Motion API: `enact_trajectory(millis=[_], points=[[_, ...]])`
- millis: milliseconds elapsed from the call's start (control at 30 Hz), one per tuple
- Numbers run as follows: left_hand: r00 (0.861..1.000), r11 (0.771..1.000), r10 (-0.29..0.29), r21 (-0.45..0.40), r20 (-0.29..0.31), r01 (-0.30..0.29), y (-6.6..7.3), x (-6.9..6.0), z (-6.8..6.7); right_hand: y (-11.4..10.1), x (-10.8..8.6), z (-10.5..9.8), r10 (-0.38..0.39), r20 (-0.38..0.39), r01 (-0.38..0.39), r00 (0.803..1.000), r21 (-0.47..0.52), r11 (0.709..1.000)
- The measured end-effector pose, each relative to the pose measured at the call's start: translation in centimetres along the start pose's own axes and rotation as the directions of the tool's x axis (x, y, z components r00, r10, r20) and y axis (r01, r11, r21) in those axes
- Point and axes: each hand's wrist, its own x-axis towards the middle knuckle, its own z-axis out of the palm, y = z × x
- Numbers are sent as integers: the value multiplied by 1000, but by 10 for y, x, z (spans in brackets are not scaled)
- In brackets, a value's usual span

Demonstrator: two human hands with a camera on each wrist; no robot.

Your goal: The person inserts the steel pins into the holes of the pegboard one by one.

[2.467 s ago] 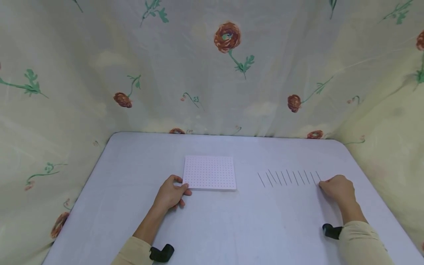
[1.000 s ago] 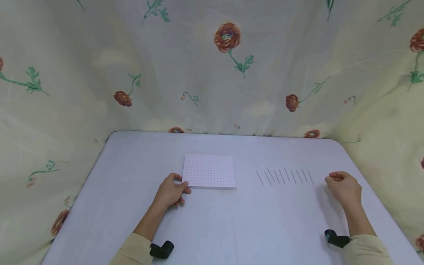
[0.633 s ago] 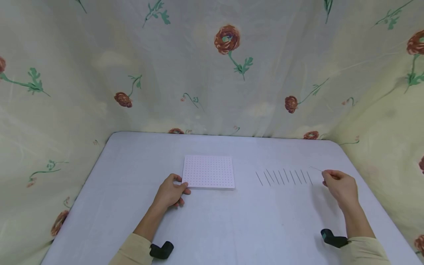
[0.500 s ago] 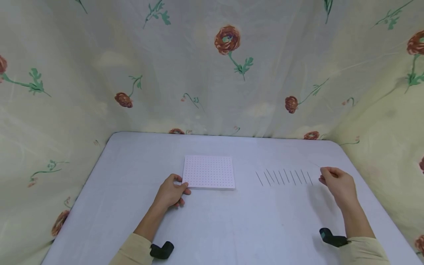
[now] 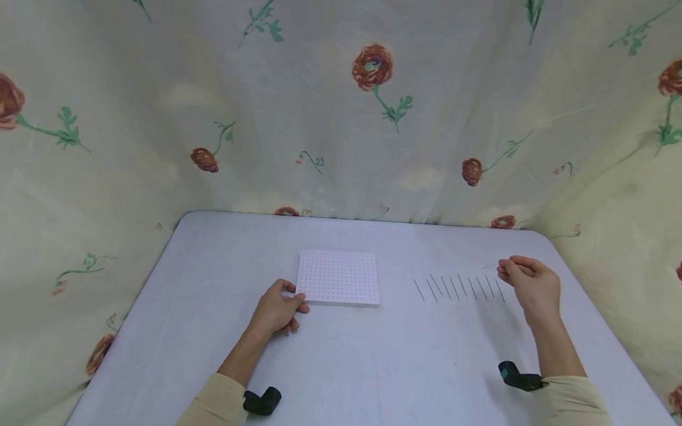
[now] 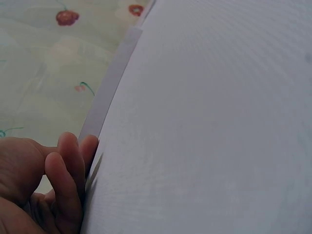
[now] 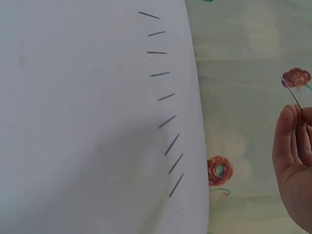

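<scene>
A white board with a grid of small holes (image 5: 338, 277) lies flat on the table. My left hand (image 5: 276, 309) grips its near left corner, thumb on the top and forefinger along the left side. In the left wrist view the fingers (image 6: 63, 180) are bent against the board's side (image 6: 109, 90). Raised above the table at the right, my right hand (image 5: 533, 290) pinches a thin metal pin (image 7: 290, 91) between thumb and fingertips. The pin sticks out to the left, free of the table. Below and left of that hand lies a row of several similar pins (image 5: 462, 285).
A white-topped table (image 5: 341, 361) with rounded far corners carries everything. Floral cloth (image 5: 298, 106) hangs behind and beside it. Each wrist wears a black device, the left one (image 5: 262, 402) and the right one (image 5: 519, 377) close to the table.
My right hand has picked up the rightmost pin of the row, lifted it, turned it to point left and moved a little leftward. The left hand and board have stayed put.
</scene>
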Motion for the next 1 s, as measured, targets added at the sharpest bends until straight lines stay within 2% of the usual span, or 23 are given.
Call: enact_trajectory(millis=[100,233,433,633,800,1000], points=[[1000,1000,-3,4,-4,3,-1,0,-1,-2,1,11,4,-26,-3,1000,31,1000],[1000,1000,-10,9,-11,10,-1,1,-2,-8,0,29,-10,-23,11,1000,42,999],[1000,1000,-5,7,-10,5,1,1,-1,-21,-9,63,-74,21,74,997,5,997],[1000,1000,12,-6,-11,-12,2,0,1,-31,-22,94,-144,58,148,988,-76,986],[1000,1000,10,-10,-15,-10,0,0,0,-31,-33,122,-204,102,218,974,-158,963],[1000,1000,6,1,-17,-6,0,0,0,-30,-43,155,-284,163,318,945,-258,912]])
